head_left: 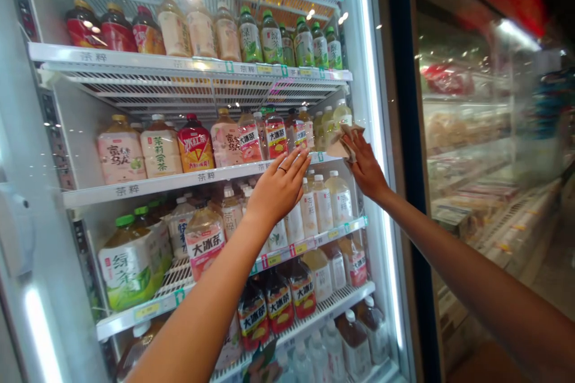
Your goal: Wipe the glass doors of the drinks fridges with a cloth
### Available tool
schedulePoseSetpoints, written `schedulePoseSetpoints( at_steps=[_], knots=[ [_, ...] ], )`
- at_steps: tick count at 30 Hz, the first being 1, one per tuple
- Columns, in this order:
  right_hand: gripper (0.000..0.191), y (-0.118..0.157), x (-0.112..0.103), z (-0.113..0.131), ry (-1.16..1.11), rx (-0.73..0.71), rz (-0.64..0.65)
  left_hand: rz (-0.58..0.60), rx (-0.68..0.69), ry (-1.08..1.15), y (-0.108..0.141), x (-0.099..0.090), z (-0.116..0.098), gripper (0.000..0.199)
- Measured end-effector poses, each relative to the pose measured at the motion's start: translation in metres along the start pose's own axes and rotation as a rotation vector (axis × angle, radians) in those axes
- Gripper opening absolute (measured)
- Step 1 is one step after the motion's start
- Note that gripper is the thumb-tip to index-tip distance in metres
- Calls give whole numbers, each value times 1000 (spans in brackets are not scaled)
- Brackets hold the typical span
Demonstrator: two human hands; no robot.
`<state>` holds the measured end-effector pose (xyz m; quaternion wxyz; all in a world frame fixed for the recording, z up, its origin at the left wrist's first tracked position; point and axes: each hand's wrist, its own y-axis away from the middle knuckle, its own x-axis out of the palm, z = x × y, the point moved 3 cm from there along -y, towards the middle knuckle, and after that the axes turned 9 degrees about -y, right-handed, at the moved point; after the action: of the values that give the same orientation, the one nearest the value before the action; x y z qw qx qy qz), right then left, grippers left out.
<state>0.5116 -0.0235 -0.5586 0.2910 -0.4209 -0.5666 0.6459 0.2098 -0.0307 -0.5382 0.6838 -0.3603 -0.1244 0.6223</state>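
Note:
My left hand (pixel 279 187) lies flat against the glass door of a lit drinks fridge, its fingers stretched out and a dark ring on one of them. Nothing is held in it. Further right, my right hand (pixel 366 164) presses a beige cloth (pixel 342 142) to the same glass, near the door's right side. The fingers are bent over the cloth and partly hide it. Behind the glass, close to my hands, stand bottles of tea with red and white labels (pixel 276 134) and several pale bottles (pixel 340 194).
White wire shelves (pixel 206 176) with price strips cross the fridge, carrying several rows of bottles. A bright light strip (pixel 377 102) runs down its right side beside a dark frame (pixel 406 131). Blurred, stocked display shelves (pixel 471 149) extend at the right. Reflections show on the glass.

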Motion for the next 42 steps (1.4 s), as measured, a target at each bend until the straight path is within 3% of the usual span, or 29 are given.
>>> schedulePoseSetpoints(
  at_steps=[8, 16, 24, 33, 42],
  knots=[
    [63, -23, 8, 4, -49, 47, -68, 3, -5, -6, -1, -3, -1, 64],
    [63, -2, 1, 8, -24, -22, 10, 1, -8, -7, -1, -2, -1, 65],
    [66, -25, 12, 13, -42, 3, -66, 13, 2, -22, -1, -3, -1, 63],
    [61, -10, 5, 16, -15, -36, -15, 6, -8, -7, -1, -1, -1, 64],
    [64, -24, 21, 36, -38, -18, -43, 31, -5, 14, -1, -4, -1, 63]
  ],
)
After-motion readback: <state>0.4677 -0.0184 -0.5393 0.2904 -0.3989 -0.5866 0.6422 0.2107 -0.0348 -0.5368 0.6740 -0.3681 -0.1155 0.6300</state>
